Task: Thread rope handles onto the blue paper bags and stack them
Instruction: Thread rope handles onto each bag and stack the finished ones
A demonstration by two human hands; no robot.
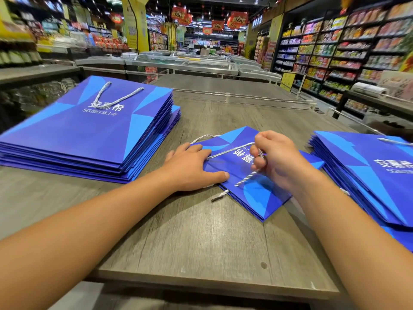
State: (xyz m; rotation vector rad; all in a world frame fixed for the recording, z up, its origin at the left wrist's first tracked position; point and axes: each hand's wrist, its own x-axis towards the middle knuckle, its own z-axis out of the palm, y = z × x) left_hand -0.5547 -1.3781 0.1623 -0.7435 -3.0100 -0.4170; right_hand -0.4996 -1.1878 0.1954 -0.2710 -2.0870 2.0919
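Blue paper bag [257,193] flat on table [201,242]; white rope [248,176] pinched by right hand [277,159].

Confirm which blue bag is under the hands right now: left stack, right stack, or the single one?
The single bag lying mid-table between the stacks. The left hand presses it flat; the right hand pinches its rope handle.

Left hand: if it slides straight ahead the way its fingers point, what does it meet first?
Probably the rope lying across the bag it presses flat; the left hand points right, toward the right hand gripping that rope. Depth is uncertain.
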